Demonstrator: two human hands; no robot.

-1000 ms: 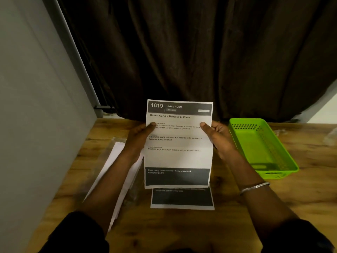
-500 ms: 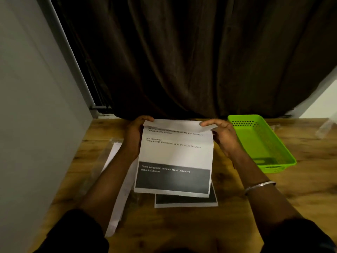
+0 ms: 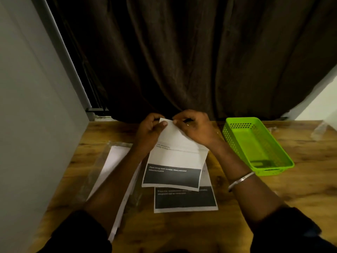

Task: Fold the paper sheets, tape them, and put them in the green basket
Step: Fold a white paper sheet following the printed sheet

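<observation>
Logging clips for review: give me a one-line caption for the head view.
Both hands, left hand and right hand, fold a printed sheet near the green basket.

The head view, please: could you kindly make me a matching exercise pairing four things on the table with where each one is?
Things:
1. basket
2. held sheet
3. second sheet
4. white stack

Places:
A. partly under the held sheet, nearer the person
B. on the table's right side
C. between both hands, its top folded over
D. under the left forearm, on the table's left

Pairs: 1-B, 2-C, 3-A, 4-D
</observation>
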